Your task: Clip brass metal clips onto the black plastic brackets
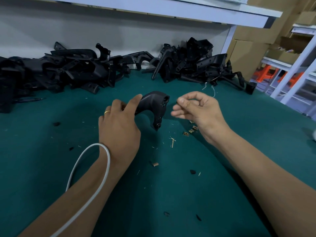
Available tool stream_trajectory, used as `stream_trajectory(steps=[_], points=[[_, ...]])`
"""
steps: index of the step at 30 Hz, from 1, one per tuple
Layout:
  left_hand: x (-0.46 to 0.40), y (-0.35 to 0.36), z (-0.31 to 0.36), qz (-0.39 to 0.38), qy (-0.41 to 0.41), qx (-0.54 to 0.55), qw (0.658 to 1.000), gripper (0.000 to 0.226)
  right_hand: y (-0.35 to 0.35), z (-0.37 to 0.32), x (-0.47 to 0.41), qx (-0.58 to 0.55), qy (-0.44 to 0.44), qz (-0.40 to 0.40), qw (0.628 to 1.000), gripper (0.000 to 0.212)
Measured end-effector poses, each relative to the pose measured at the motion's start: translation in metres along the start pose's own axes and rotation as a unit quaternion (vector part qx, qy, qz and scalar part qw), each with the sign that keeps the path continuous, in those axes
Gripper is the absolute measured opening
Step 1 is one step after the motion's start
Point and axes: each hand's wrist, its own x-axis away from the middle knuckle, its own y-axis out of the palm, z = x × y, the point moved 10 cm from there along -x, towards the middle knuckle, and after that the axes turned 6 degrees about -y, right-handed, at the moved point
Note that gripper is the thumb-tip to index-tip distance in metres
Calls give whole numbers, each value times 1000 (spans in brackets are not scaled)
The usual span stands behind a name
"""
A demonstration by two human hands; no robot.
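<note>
2 hands — left hand [119, 124] gripping bracket [153, 106], clips [190, 130] under right hand [196, 108]

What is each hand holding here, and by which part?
The left hand grips a black bracket by its left end. The right hand pinches something tiny between thumb and forefinger, too small to identify.

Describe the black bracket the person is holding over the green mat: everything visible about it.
The black bracket is a curved, matte moulded piece that looks like plastic, arched like a hook. Its broader upper end shows several small round holes; its lower end narrows to a tip with another hole. The left hand grips its left end, holding it above the green mat. The right hand is close beside it, not touching. No brass clip shows on it.
</note>
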Motion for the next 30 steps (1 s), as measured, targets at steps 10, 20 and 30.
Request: stream_trajectory(steps=[10, 20, 30], points=[[0, -1, 0, -2, -1, 4, 1000, 66, 23, 8, 4, 38, -22, -65, 997, 11], [0, -1, 0, -7, -2, 19, 1000, 66, 21, 5, 3, 35, -35, -44, 998, 11], [0, -2, -1, -9, -8, 18, 1000, 65, 16, 4, 3, 24, -34, -25, 999, 14]])
